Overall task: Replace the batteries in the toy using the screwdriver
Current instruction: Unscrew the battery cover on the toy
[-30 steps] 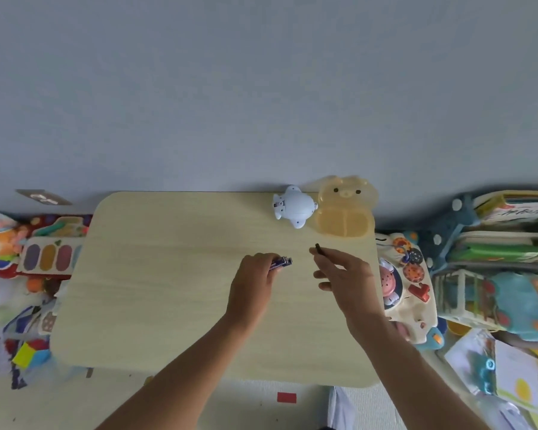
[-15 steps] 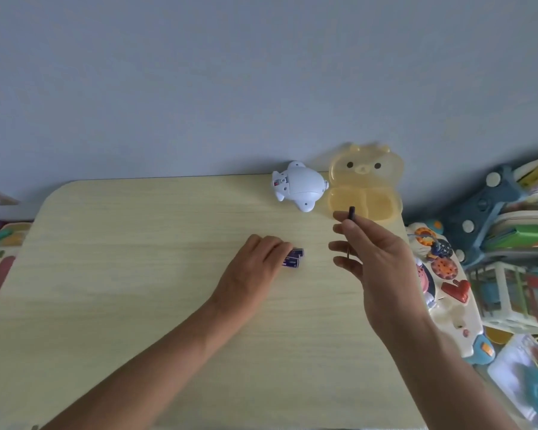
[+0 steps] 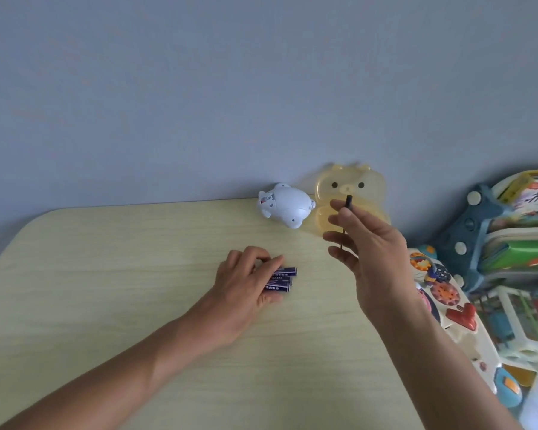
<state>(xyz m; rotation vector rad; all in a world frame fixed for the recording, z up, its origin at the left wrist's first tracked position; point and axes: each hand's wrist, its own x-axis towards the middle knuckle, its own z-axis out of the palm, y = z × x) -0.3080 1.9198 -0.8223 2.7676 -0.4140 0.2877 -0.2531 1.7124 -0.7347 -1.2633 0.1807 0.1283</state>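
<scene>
I am resting my left hand (image 3: 246, 282) on the pale wooden table (image 3: 106, 274), its fingers lying over three purple batteries (image 3: 281, 279) set side by side. My right hand (image 3: 367, 252) is hovering above the table, pinching a small black-handled screwdriver (image 3: 348, 204) upright. The white toy (image 3: 284, 209) is sitting at the far edge, touching a translucent yellow bear-shaped case (image 3: 354, 187).
</scene>
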